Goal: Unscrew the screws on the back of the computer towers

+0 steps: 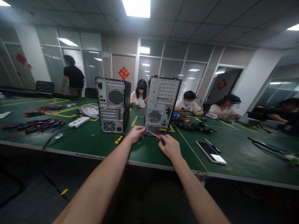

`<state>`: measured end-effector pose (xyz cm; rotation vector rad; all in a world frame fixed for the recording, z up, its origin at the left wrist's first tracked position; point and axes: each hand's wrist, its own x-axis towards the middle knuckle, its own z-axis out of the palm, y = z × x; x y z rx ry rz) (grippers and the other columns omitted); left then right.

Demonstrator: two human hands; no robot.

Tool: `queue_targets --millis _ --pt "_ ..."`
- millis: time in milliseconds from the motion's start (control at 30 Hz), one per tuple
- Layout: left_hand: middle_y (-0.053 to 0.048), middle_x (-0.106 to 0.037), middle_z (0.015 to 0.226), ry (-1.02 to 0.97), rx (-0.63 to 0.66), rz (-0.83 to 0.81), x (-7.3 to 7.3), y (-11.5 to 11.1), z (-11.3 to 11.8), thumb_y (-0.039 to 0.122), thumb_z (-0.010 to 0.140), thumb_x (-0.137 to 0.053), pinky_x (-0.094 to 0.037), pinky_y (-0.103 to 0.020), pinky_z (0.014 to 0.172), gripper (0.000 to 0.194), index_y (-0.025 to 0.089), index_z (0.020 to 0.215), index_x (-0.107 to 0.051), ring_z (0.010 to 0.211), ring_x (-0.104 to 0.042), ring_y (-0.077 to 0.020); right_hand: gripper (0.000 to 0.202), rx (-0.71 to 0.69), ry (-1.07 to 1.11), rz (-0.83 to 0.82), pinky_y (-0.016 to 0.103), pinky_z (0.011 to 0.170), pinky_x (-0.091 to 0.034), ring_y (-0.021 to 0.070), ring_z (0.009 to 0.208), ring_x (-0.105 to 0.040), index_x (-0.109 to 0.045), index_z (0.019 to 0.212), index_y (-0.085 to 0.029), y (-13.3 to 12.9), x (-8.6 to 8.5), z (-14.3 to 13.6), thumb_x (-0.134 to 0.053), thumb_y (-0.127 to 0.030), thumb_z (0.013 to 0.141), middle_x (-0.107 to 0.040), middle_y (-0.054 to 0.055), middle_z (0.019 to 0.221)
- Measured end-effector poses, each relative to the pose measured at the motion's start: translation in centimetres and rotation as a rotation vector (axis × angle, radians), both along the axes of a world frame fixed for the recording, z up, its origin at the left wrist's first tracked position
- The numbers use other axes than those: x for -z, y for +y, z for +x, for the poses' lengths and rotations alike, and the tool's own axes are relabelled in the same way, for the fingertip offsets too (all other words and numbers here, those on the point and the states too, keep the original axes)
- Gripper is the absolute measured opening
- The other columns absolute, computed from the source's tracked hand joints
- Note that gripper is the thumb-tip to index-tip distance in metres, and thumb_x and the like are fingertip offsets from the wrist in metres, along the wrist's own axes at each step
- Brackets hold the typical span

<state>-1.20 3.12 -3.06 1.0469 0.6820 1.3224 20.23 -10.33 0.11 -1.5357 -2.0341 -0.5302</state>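
The right grip holds a screwdriver, tip towards ten o'clock; the left grip pinches narrowly there, contents unclear. A computer tower stands at twelve. Tip-aligning seems in hand, calling next for steadiness.

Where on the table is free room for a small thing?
Bare table lies between the phone and the far-right black cable; a narrower patch lies between the right hand and the phone. It is crowded at left with loose wires, and before the right tower, where the left hand and a screwdriver are.
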Motion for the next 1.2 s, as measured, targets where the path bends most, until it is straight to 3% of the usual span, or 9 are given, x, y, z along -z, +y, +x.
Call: queue_targets --millis 867,1033,1200 --pt "-0.003 -0.067 0.076 -0.032 0.016 -0.065 -1.2 -1.4 -0.1 0.029 0.067 -0.094 -0.042 -0.021 0.061 0.036 0.013 0.091 -0.072 0.065 -0.059 -0.0083 0.025 0.010 0.068 -0.094 0.028 0.076 -0.049 0.0194 0.090 -0.069 -0.069 0.116 -0.023 -0.3 -0.3 -0.5 -0.057 -0.028 0.095 -0.072 0.006 0.108" --pt "0.002 -0.059 0.066 -0.037 -0.001 -0.066 -1.5 -1.6 -0.2 0.036 0.064 -0.095 -0.037 -0.020 0.054 0.042 0.015 0.088 -0.068 0.056 -0.052 -0.0064 0.023 0.009 0.108 -0.087 0.028 0.075 -0.049 0.0197 0.088 -0.068 -0.068 0.115 -0.022 -0.2 -0.2 -0.2 -0.057 -0.029 0.096 -0.073 0.006 0.106" --pt "0.004 -0.054 0.065 0.009 -0.136 -0.025 -1.3 -0.9 0.0 0.047 0.067 -0.090 -0.036 -0.021 0.054 0.044 0.017 0.084 -0.063 0.055 -0.049 -0.0072 0.026 0.002 0.247 -0.050 0.028 0.076 -0.048 0.0194 0.089 -0.069 -0.068 0.116 -0.023 -0.4 -0.3 0.3 -0.055 -0.031 0.095 -0.074 0.006 0.108"
